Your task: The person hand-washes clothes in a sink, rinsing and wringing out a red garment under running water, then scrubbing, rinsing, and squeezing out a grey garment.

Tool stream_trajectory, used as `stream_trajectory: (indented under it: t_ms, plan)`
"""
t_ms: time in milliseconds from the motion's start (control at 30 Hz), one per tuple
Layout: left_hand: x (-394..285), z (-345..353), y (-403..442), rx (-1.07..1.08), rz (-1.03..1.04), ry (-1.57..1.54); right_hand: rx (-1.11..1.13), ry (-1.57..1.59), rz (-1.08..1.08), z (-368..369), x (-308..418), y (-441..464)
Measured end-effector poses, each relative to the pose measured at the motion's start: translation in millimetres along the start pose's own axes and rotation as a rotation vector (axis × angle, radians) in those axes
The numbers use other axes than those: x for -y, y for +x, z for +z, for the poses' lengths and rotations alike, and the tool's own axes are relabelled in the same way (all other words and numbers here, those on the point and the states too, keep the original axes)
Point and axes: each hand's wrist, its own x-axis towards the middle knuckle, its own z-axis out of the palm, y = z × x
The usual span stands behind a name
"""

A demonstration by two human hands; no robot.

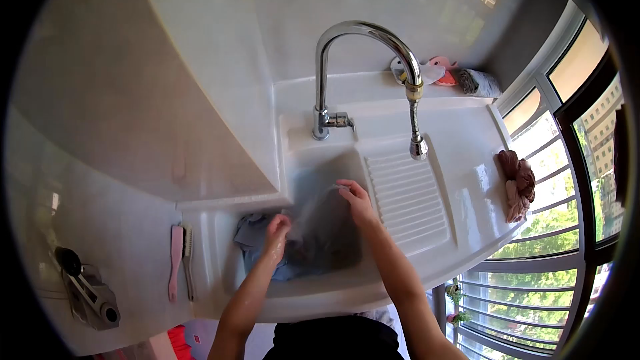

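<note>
Over the sink basin [230,283], my left hand [278,230] and my right hand [358,201] each pinch an edge of a thin, see-through cloth [310,217]. It stretches between them, and its exact kind is hard to make out. My left hand, wet at the wrist, is at the basin's left side, close to a grey-blue garment [253,233] bunched against the wall. The right hand is higher, beside the ribbed washboard [410,200]. Below the hands lies a darker mass in the water, its shape blurred.
A chrome faucet [321,80] arches behind the basin, its spray head [419,148] over the washboard. Brown cloths [517,183] lie on the right ledge. A pink brush [175,263] and another brush [188,263] rest at left. A rolled grey cloth [479,83] sits at the back.
</note>
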Motion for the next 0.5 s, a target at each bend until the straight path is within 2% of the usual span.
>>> stream_trajectory:
  t_ms: [33, 67, 100, 167, 200, 233, 267, 300, 367, 433, 500]
  plan:
    - [-2.2, -9.9, -1.5, -0.011, -0.006, 0.002, 0.153, 0.152, 0.004, -0.8, 13.9, -9.8]
    - [-5.3, -19.7, -1.3, -0.023, 0.045, -0.008, 0.251, 0.097, 0.101, -13.7, 11.3, -12.5]
    - [-12.9, -21.0, -0.3, -0.033, 0.098, -0.018, 0.257, 0.096, 0.105, -19.6, 15.7, -14.8]
    - [-23.5, -16.0, -5.0, -0.045, 0.133, -0.082, 0.552, -0.378, -0.029, -26.5, 21.9, -22.6]
    - [-25.2, -13.9, -8.3, -0.071, 0.004, -0.009, 0.592, -0.452, 0.123, -25.0, 16.2, -25.8]
    - [-26.2, -12.7, -11.0, -0.095, -0.124, 0.063, 0.594, -0.452, 0.120, -22.9, 9.9, -30.1]
    - [-23.7, -15.3, -15.7, -0.002, -0.167, 0.178, 0.491, -0.757, 0.061, -19.5, 3.3, -33.8]
    - [-16.5, -20.4, -19.5, 0.000, -0.163, 0.179, 0.374, -1.056, 0.000, -15.6, -1.2, -37.2]
    - [-0.8, -30.5, -23.8, 0.065, 0.093, 0.998, 0.358, -1.048, -0.043, -13.8, -24.1, -35.1]
    - [-2.4, -30.9, -26.4, 0.127, 0.088, 1.017, 0.362, -1.201, -0.483, -12.2, -68.5, -34.0]
    - [-3.3, -30.7, -25.2, 0.293, 0.163, 1.267, 0.412, -1.270, -0.499, 1.7, -72.4, -42.8]
